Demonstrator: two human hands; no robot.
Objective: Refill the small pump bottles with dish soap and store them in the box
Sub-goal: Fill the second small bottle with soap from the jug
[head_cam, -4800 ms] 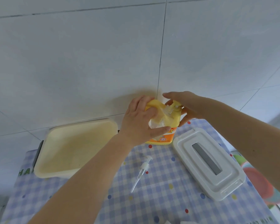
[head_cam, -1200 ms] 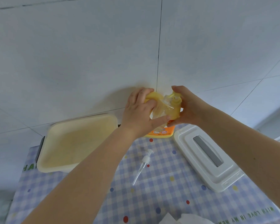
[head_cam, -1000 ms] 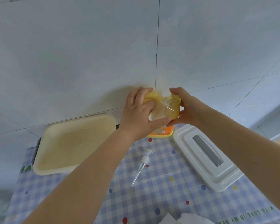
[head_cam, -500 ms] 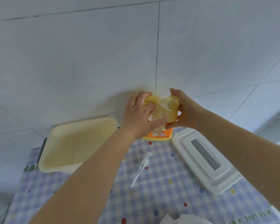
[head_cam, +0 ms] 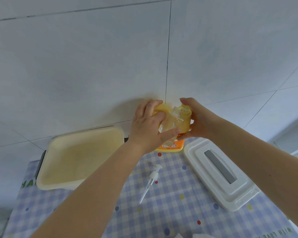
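**soapdad:** Biggest risk here imo is a spill. The small clear bottle (head_cam: 170, 124) is held up against the neck of the yellow dish soap bottle (head_cam: 183, 127), and the mouths look tiny. If they drift apart even a bit, soap runs down the side onto the checked tablecloth (head_cam: 170, 203). A soapy bottle would also get slippery and could slide out of the grip.

**rinse_repeat:** Yeah, and the big one only looks propped on the table by the wall, so a hard push could tip it. How's the grip?

**soapdad:** Left hand (head_cam: 150, 129) is curled round the small bottle, fingers over the top, thumb underneath. Right hand (head_cam: 199, 122) wraps the soap bottle's upper part, fingers hooked over its spout end.

**rinse_repeat:** And the rest?

**soapdad:** The pump head (head_cam: 152, 177) with its tube lies loose on the cloth, nearer the camera. The cream box (head_cam: 79, 155) sits open to the left, its white lid (head_cam: 218, 172) off to the right. Nothing stored yet.
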